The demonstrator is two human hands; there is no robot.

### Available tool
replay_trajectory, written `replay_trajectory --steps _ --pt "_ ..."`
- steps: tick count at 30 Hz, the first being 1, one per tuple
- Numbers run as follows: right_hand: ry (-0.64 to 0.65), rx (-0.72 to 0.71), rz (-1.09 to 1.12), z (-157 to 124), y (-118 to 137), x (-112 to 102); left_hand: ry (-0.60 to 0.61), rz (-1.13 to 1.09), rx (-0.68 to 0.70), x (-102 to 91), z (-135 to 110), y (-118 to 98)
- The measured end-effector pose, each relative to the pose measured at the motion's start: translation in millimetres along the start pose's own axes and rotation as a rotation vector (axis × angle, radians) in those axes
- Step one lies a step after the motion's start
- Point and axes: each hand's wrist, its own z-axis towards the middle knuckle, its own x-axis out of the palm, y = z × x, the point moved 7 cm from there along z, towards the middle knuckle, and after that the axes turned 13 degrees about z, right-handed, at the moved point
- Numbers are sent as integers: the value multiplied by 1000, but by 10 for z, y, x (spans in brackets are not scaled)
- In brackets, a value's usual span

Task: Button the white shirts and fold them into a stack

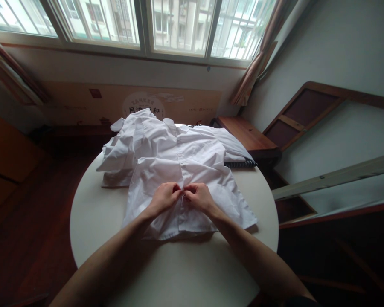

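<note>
A white shirt [192, 170] lies spread on a round white table [92, 213], its front placket running toward me. My left hand [164, 197] and my right hand [198, 197] meet at the middle of the placket, both with fingers pinched closed on the fabric edges. Whether a button is between the fingertips is too small to see. More crumpled white clothing [128, 145] is piled behind and to the left of the shirt.
A dark striped item [240, 163] pokes out under the pile at the table's right rear. A wooden side table [246, 136] stands behind at right, a cardboard panel [131, 104] leans under the window, and wooden furniture frames [307, 111] line the right wall.
</note>
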Motion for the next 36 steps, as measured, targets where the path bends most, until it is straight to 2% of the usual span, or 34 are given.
replay_trajectory --steps 7,13,19,29,36 --pt "-22 121 213 2 -110 11 35 42 -28 -19 10 9" --pt "0 85 209 3 -113 23 -25 129 -65 -36 -37 0" --pt "29 150 307 22 -185 34 -34 118 -84 -28 -50 0" --pt "-81 -48 -56 -27 94 0 -42 -247 -94 36 5 107" --pt "-168 -166 -285 -90 146 47 -78 -283 -117 35 -25 82"
